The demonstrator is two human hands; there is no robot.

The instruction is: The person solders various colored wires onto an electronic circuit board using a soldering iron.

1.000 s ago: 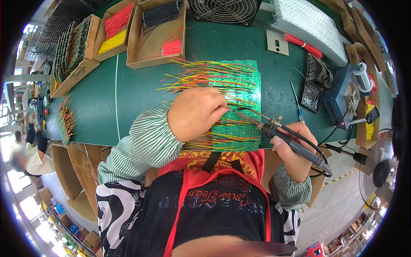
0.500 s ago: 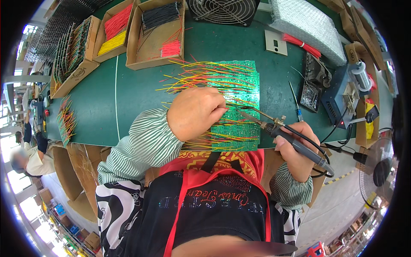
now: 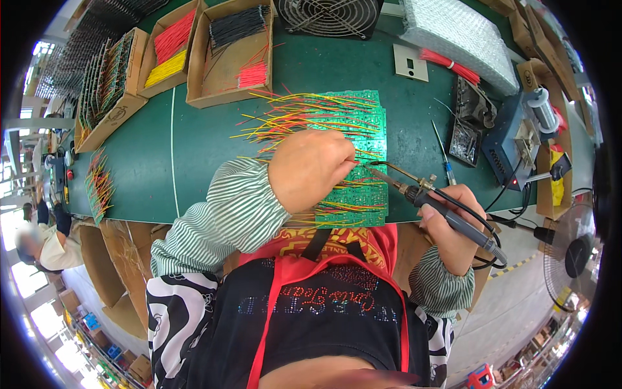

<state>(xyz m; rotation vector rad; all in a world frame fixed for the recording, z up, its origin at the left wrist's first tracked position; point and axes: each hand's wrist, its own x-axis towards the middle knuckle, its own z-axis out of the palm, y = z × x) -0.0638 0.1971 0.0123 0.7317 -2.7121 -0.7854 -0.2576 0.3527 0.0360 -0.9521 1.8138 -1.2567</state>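
Green circuit boards [image 3: 356,194] laid on worktop [image 3: 214,129], crossed by red/yellow wires [image 3: 295,99] | left hand [image 3: 311,170] set over boards, grip pressed together, whether wire is pinched cannot be told | soldering iron [image 3: 457,220] clasped in right hand [image 3: 447,238] grip, tip angled in near left fingertips

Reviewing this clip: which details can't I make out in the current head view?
All in the head view:
- What the left hand has between its fingertips: hidden by the hand itself.
- Circuit boards under that hand: covered by it and the wires.
- Whether the tip of the soldering iron in the right hand touches anything: too small.
- Black fan: top cut off by the upper edge.
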